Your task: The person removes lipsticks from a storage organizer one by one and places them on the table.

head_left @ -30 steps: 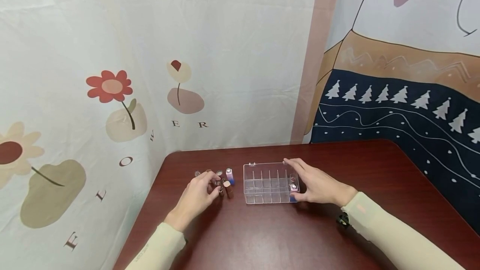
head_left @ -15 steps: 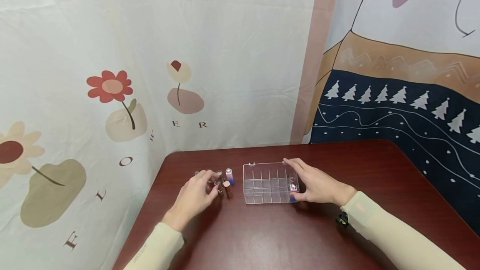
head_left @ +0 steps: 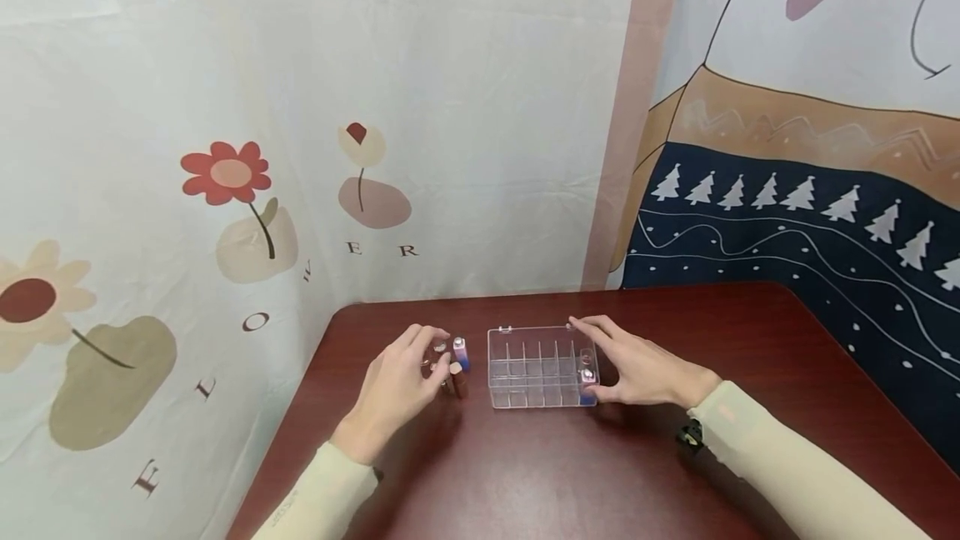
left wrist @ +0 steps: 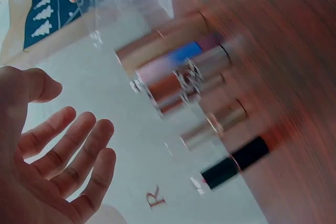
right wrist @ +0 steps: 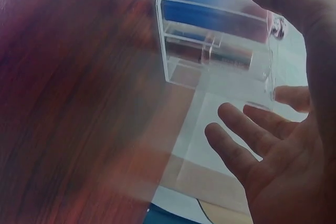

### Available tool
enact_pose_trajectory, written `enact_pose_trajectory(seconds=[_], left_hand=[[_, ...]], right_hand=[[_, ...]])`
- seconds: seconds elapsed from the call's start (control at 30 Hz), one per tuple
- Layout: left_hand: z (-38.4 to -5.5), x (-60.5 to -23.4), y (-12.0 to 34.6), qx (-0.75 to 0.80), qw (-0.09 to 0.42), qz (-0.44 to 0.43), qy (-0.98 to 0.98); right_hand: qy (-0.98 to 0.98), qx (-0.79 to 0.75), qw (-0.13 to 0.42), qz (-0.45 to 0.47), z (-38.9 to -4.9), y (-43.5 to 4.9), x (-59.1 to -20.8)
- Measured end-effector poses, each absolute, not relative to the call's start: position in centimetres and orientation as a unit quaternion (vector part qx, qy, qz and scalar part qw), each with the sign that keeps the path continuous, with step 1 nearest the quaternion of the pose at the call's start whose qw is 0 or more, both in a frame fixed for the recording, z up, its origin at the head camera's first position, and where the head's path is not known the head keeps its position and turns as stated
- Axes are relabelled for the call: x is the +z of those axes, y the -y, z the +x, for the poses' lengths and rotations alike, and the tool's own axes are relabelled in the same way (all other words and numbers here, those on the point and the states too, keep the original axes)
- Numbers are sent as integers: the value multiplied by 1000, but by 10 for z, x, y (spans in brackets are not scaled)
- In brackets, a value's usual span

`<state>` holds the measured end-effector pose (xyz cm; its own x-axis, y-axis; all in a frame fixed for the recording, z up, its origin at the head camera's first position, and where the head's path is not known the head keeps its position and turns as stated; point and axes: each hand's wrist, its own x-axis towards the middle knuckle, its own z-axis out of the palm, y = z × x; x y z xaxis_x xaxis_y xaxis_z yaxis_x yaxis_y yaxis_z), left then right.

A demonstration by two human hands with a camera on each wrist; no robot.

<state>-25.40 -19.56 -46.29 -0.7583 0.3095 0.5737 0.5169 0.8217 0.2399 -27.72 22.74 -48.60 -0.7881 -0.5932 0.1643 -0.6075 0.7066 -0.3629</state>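
Several upright lipstick tubes stand on the table left of a clear plastic organizer box [head_left: 534,367]. My left hand [head_left: 401,382] hovers over them, thumb and fingers apart. In the left wrist view its fingers [left wrist: 86,153] are loosely bent and hold nothing. Before it, slightly blurred, are a pink-and-blue tube [left wrist: 184,55], a brown tube [left wrist: 164,45], a gold tube [left wrist: 215,125] and a black tube [left wrist: 235,163]. My right hand [head_left: 637,365] grips the box's right end, thumb at the front and fingertips at the back. Inside that end stand a blue-and-pink tube [right wrist: 210,11] and a darker tube [right wrist: 220,53].
The box has rows of small compartments and hinges along its back edge. It stands on a dark red-brown wooden table [head_left: 517,473]. A printed curtain [head_left: 480,107] hangs right behind the table's back edge.
My left hand has shifted slightly right and up over the tubes, and its thumb and fingers have spread. My right hand stays at the box.
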Motion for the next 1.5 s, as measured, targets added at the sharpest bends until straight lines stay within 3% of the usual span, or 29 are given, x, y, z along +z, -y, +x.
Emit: enact_pose_trajectory(seconds=[0.57, 0.67, 0.97, 1.5], left_hand=[[-258, -458, 119, -202, 211, -337, 895], [-261, -460, 106, -198, 189, -339, 900], [-267, -464, 78, -201, 139, -348, 905], [-270, -474, 36, -200, 99, -363, 905]], right_hand=[[892, 249, 50, 373, -284, -238, -488], [884, 255, 59, 387, -285, -239, -488], [912, 223, 20, 345, -281, -233, -478], [907, 221, 27, 358, -284, -236, -480]])
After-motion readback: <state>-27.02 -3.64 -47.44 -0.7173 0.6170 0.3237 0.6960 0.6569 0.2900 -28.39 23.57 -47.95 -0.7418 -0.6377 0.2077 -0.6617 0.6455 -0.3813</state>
